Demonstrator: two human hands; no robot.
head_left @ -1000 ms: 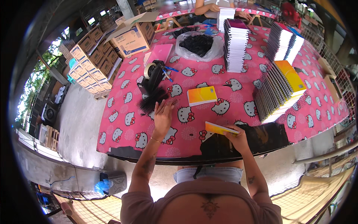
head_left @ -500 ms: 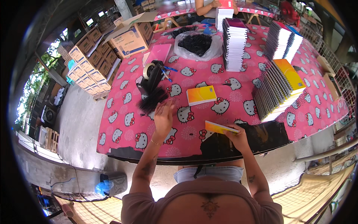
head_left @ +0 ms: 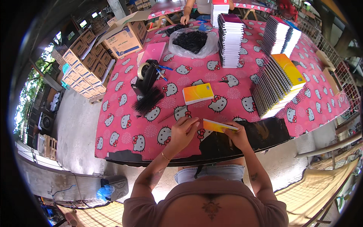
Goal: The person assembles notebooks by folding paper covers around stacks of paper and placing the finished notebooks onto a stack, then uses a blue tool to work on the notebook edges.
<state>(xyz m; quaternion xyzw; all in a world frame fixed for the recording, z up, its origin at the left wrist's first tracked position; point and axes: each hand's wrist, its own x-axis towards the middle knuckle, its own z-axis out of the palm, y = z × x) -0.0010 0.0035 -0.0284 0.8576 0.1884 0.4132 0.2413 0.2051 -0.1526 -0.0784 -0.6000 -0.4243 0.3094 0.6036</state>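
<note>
Two hands: right [head_left: 238,137] clamped on notebook [head_left: 214,126], left [head_left: 182,131] grip unclear; coils [head_left: 149,101], notebook stacks [head_left: 278,85] beyond.

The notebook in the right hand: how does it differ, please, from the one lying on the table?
The held notebook is tilted in the right hand; the lying notebook rests flat on the table. The held notebook is nearer the camera, the lying notebook farther away. Both look yellow-orange.

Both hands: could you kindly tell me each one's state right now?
Left hand: partly curled; whether it holds the thin coil cannot be told.
Right hand: closed, holding a yellow-orange notebook.
</note>
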